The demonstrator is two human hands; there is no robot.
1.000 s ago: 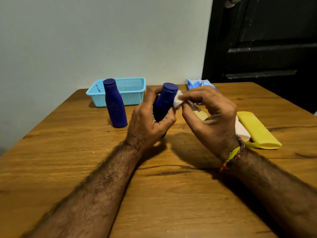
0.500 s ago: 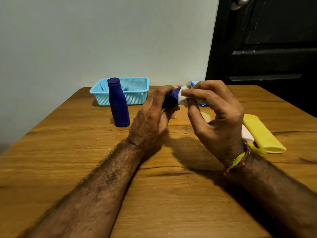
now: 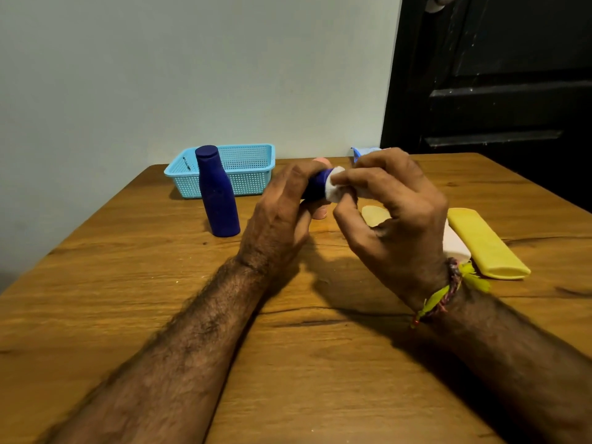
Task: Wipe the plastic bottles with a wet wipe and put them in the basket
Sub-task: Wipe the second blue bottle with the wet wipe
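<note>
A blue bottle (image 3: 315, 187) is held above the desk (image 3: 128, 283) at frame centre, gripped by the left hand (image 3: 278, 216). Its long axis lies roughly level, cap end toward the right hand (image 3: 394, 213), whose fingers (image 3: 358, 179) pinch a wipe (image 3: 334, 187) against that end. The basket (image 3: 250, 174) lies to the upper left, nearer the left hand.

Grained, satin wooden table (image 3: 128, 315); matt blue plastic bottle (image 3: 217, 193); perforated plastic basket (image 3: 246, 174); soft white wipe (image 3: 334, 189).
</note>
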